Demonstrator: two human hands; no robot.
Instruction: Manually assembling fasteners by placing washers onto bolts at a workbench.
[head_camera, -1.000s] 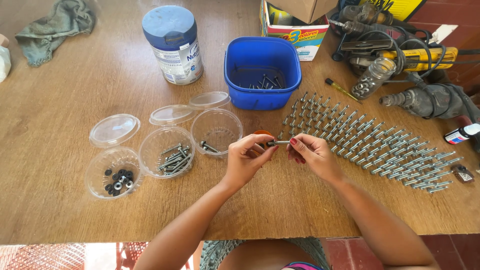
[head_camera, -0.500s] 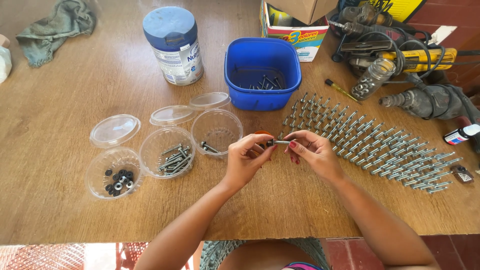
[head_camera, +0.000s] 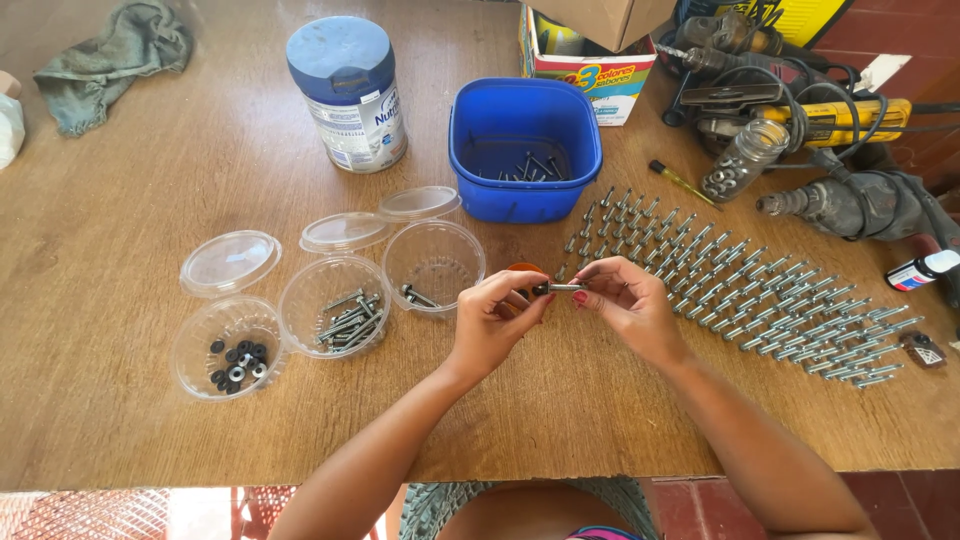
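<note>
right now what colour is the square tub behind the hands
Blue: the square tub shows best in the head view.

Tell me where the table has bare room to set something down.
Bare wood lies between the grey-green rag and the clear plastic lids, and near the front edge. It is crowded around the rows of metal bolts and power tools.

Beside the blue tub stand three clear plastic cups and three loose clear lids. One blue-lidded can, one glass jar and one cloth lie around the tub.
</note>
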